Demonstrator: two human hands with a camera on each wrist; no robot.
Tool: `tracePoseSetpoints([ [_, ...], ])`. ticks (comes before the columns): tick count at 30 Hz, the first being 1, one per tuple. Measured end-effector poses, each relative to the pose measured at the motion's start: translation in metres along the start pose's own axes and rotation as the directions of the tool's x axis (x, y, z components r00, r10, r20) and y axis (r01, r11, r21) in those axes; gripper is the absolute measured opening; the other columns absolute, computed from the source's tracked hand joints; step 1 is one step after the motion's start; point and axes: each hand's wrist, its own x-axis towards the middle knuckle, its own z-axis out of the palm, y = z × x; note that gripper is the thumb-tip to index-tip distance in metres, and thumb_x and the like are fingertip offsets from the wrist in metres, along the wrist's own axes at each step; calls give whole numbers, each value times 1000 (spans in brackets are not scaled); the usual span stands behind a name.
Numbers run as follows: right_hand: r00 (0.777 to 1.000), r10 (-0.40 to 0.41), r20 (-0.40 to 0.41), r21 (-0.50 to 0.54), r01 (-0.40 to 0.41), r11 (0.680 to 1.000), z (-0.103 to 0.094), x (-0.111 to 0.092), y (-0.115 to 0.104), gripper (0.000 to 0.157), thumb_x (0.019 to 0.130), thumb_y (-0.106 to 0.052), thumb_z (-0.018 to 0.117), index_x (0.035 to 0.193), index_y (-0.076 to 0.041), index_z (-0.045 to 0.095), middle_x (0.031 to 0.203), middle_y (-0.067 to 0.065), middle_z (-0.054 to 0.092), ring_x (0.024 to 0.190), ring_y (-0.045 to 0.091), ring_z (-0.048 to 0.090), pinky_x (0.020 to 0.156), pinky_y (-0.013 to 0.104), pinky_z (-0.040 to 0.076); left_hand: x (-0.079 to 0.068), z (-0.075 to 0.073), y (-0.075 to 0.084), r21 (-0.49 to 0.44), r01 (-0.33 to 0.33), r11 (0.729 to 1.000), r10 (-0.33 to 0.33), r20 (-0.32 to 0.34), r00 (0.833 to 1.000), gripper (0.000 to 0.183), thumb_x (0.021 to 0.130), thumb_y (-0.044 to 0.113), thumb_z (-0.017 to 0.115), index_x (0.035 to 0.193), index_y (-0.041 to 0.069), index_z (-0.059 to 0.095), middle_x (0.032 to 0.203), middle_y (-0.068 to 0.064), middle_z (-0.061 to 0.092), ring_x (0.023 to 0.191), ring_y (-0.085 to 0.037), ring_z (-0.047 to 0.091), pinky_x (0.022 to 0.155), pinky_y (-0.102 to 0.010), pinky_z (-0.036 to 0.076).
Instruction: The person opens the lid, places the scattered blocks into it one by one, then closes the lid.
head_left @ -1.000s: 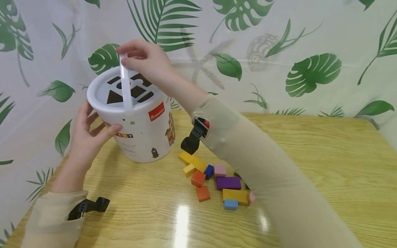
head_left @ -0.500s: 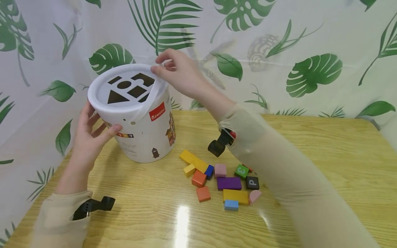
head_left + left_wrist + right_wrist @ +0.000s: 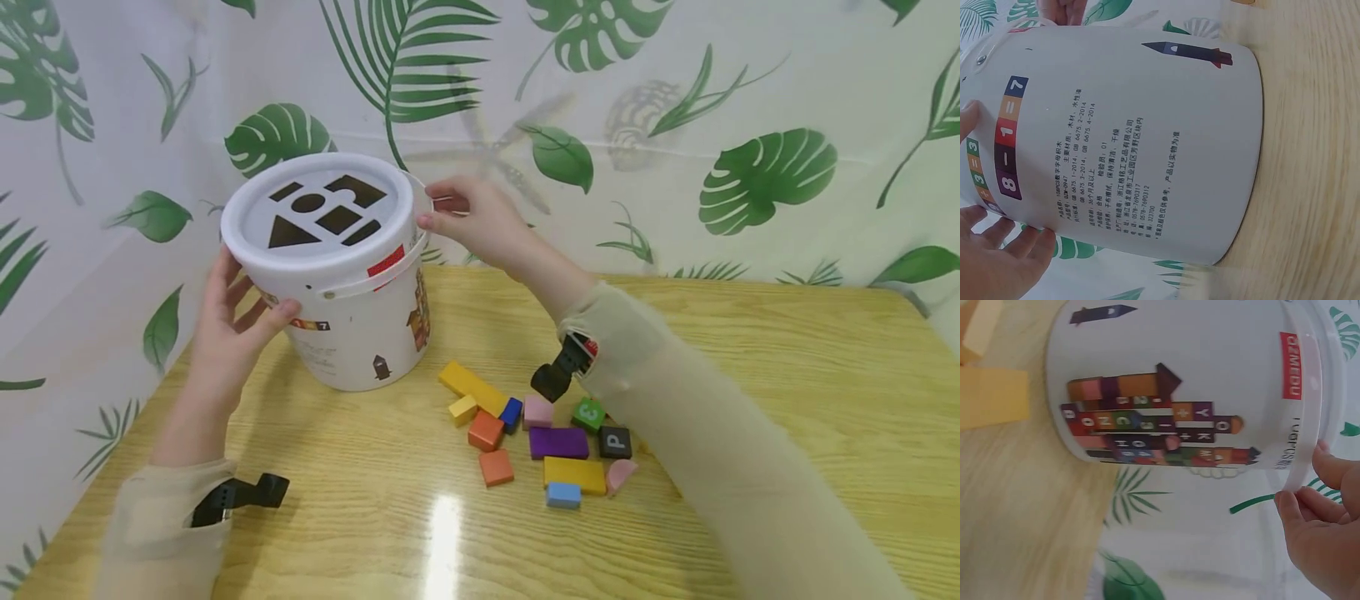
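One white bucket [image 3: 348, 342], upright at the left of a wood-grain table [image 3: 360, 517], its far base out of sight; printed wall, the smaller text too fine to read in the head view. One white lid [image 3: 247, 221], seated on top, with dark shaped cut-outs; the contents beneath cannot be made out. One white handle [image 3: 356, 289], lowered along the bucket's near right side and crossing the red label [image 3: 386, 261], part of which it covers; near pivot visible, far one hidden. Left hand [image 3: 232, 337]: grips the bucket's left wall, thumb on the near face, fingers partly lost behind the curve; palm and thumb cut off in the left wrist view. Right hand [image 3: 480, 218]: pinches the handle between thumb and fingers beside the rim, some fingers overlapped by others. Loose blocks, near the bucket's right foot: long yellow block [image 3: 472, 389], small yellow block [image 3: 462, 410], two orange-red blocks [image 3: 486, 431], dark blue block [image 3: 512, 414], pink block [image 3: 537, 412], purple block [image 3: 558, 443], green block [image 3: 588, 414] marked 3, black block [image 3: 615, 442] marked P, pink half-round [image 3: 621, 476], amber block [image 3: 573, 475], its front edge masked by a light blue block [image 3: 563, 495]; whether those two touch cannot be told. Right sleeve [image 3: 675, 400]: hides table beyond, runs out of frame.
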Motion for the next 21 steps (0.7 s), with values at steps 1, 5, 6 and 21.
tracePoseSetpoints([
  [1,1000,7,10,23,-7,1000,2,0,4,49,90,-23,68,132,-4,53,129,8,57,119,16,53,97,25,46,0,0,0,7,-4,1000,4,-2,1000,89,83,9,73,151,33,21,154,2,22,137,-25,24,113,-49,22],
  [5,998,41,51,97,-46,994,10,-2,19,48,90,-20,68,132,-3,53,128,10,59,117,17,55,97,29,46,0,-1,-3,30,-23,999,23,-6,1000,88,83,10,73,151,33,22,153,2,23,137,-26,25,112,-51,23],
  [6,997,51,60,111,-57,992,12,-2,22,48,90,-20,67,132,-2,53,127,10,59,116,18,55,98,30,46,0,-1,-3,34,-27,999,27,-5,1000,88,83,10,73,151,33,22,153,2,23,137,-26,25,112,-51,23],
  [21,983,117,142,190,-143,971,33,-5,39,46,93,-14,61,137,-1,49,133,12,55,120,21,52,102,33,43,1,-1,-1,46,-6,999,7,-8,1000,89,83,11,73,151,34,21,153,3,23,137,-26,25,112,-51,24],
])
